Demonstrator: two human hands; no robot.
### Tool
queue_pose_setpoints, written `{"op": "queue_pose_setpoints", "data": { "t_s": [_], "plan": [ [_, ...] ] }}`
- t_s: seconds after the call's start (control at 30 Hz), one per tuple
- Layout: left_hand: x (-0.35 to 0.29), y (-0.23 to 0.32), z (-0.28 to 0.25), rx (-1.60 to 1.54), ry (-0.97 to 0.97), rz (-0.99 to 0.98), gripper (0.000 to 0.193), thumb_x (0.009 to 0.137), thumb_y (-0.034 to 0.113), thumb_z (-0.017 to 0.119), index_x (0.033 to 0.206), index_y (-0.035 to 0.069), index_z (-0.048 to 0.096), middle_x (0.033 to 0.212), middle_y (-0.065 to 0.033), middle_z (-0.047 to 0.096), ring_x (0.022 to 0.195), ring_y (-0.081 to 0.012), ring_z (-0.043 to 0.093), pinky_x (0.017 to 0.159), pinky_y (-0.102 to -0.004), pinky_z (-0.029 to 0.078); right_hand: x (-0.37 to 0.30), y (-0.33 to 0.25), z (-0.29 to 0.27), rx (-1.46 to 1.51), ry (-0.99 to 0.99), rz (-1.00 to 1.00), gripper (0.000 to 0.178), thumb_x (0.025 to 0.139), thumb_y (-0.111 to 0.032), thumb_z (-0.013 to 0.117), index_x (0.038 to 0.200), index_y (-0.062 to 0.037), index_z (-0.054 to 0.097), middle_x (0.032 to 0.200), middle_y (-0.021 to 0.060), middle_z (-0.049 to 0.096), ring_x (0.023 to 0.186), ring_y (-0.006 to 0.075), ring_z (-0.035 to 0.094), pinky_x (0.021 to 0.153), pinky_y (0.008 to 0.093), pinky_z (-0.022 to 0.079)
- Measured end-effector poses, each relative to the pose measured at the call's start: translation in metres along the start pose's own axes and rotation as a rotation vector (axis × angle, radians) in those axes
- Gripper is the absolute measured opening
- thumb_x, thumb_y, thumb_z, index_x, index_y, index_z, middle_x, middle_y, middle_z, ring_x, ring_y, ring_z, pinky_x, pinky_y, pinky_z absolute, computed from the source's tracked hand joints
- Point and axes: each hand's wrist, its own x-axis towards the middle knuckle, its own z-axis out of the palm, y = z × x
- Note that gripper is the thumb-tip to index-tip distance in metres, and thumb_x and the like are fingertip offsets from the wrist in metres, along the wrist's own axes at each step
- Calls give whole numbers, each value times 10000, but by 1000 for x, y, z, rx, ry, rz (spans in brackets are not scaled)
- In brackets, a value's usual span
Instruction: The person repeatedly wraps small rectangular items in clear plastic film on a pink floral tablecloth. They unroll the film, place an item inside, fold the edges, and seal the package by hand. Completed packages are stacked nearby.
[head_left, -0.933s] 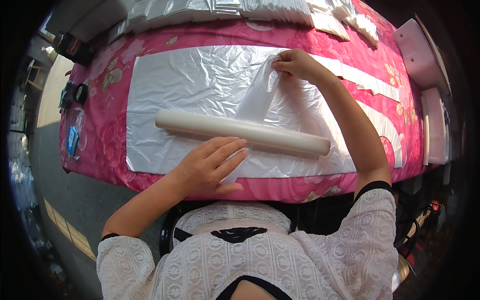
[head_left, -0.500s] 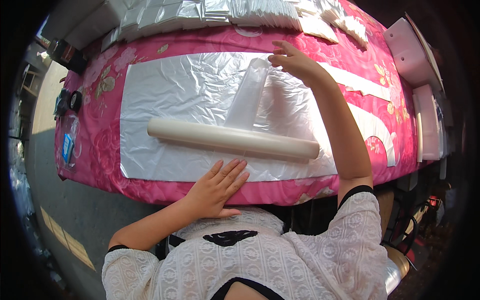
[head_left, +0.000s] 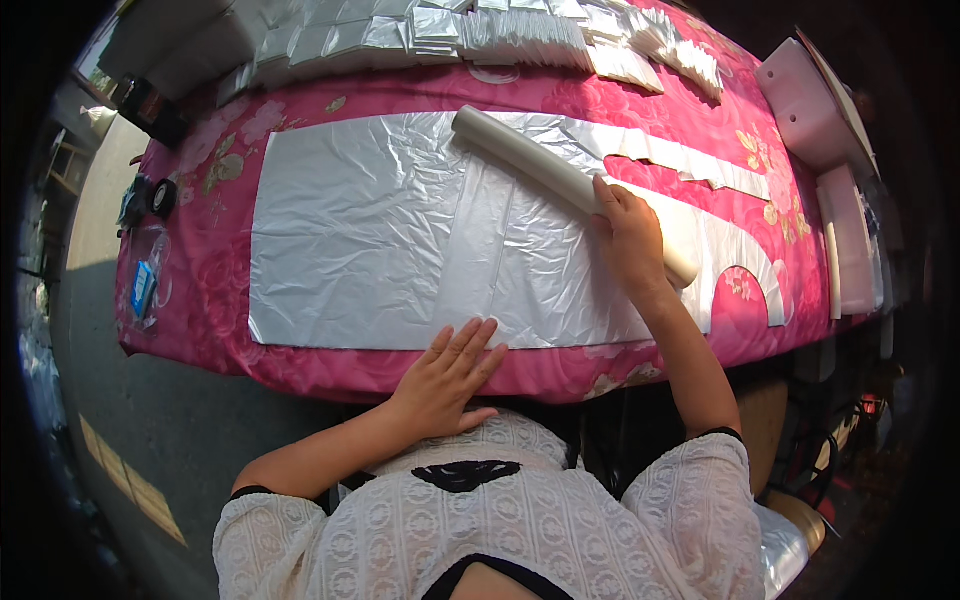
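A shiny white plastic vest bag point(head_left: 350, 230) lies flat on the table, its cut handle straps toward the right. Down its middle runs a smoother upright strip point(head_left: 465, 235), now lying flat on the bag. A long off-white roll point(head_left: 540, 155) rests slantwise over the bag's right half, its upper end to the left. My right hand point(head_left: 632, 232) is closed around the roll's lower right part. At the bag's near edge my left hand point(head_left: 450, 365) lies flat with its fingers spread, fingertips on the plastic.
A pink flowered cloth point(head_left: 205, 270) covers the table. Stacks of folded white bags point(head_left: 400, 40) line the far side. A black object point(head_left: 150, 108), a tape roll point(head_left: 164, 198) and a blue packet point(head_left: 142, 285) sit at left. White foam boxes point(head_left: 805, 100) stand at right.
The roll has turned from lying nearly crosswise to a slant and moved far and right. My right hand has come down from the bag's far edge onto it. The strip has flattened.
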Motion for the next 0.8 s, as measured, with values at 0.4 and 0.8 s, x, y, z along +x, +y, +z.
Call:
{"op": "queue_pose_setpoints", "data": {
  "t_s": [0.4, 0.8],
  "plan": [
    [-5, -6, -1, -36, -35, 75, 759, 744, 454, 590, 1300, -14, 375, 1404, -199, 296, 1339, -329, 216, 1088, -453, 161, -41, -72, -32, 346, -285, -218, 497, 634, 9, 658, 1111, -110, 591, 1090, 79, 586, 1026, 270, 528, 920, 405, 400],
    [-11, 10, 23, 242, 103, 30, 505, 829, 210, 489, 1324, 149, 405, 1395, -141, 333, 1310, -288, 287, 1070, -442, 194, 97, -50, 56, 274, -123, -315, 413, 705, -50, 627, 1108, -137, 614, 1096, 53, 602, 1059, 270, 507, 936, 376, 386]
  ]
}}
